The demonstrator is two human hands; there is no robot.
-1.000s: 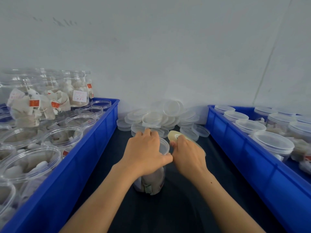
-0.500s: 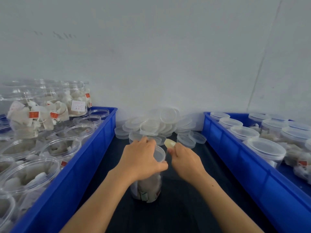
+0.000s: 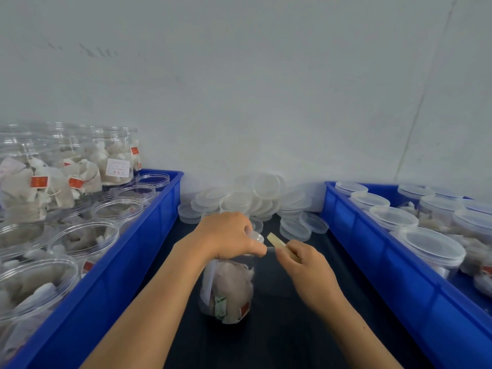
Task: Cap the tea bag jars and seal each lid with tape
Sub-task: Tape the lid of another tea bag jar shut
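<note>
- A clear jar [image 3: 226, 288] of tea bags stands on the dark table [image 3: 279, 336] between two blue bins.
- The left hand [image 3: 229, 235] grips its lid [image 3: 256, 237].
- The right hand [image 3: 306, 265] pinches a tape roll [image 3: 278, 242] just beside the lid.
- Red tags and a white label [image 3: 117, 167] show in the left bin's [image 3: 127, 262] jars; their writing is unreadable.

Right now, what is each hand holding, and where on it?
The left hand grips the jar from above, around its lid. The right hand pinches the tape roll by its near edge.
</note>
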